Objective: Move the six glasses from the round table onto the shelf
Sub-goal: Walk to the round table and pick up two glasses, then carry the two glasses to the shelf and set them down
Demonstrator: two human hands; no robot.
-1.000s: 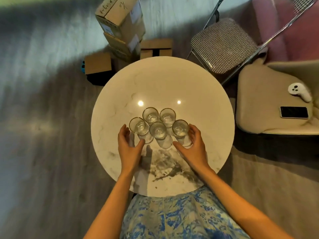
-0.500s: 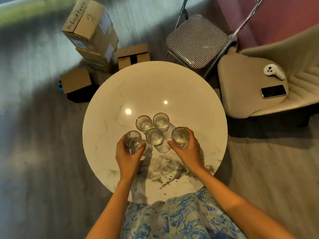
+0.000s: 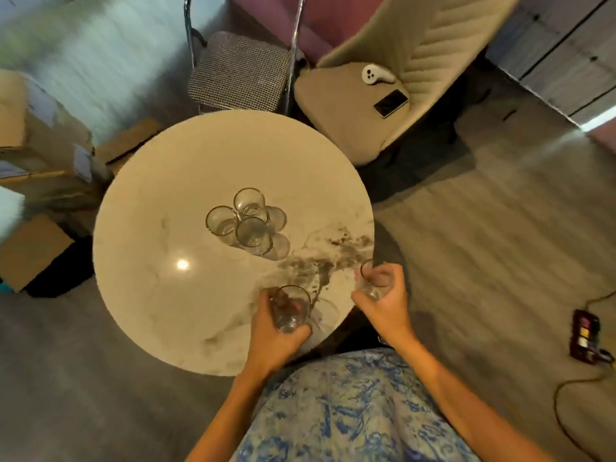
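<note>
Three clear glasses with gold rims (image 3: 245,221) stand bunched together near the middle of the round marble table (image 3: 150,235). My left hand (image 3: 276,331) grips another clear glass (image 3: 291,306) lifted over the table's near edge. My right hand (image 3: 383,301) grips a second glass (image 3: 371,281) just past the table's right edge. No shelf is in view.
A checked folding chair (image 3: 238,73) and a beige armchair (image 3: 376,108) holding a white controller (image 3: 375,75) and a phone (image 3: 390,103) stand behind the table. Cardboard boxes (image 3: 36,155) lie at left. A power strip (image 3: 585,335) with a cable lies on the floor at right.
Both hands closed on the outer glasses, lifted them and drew them back toward my body and to the right. My head turned right, so the table shifted left in view.
</note>
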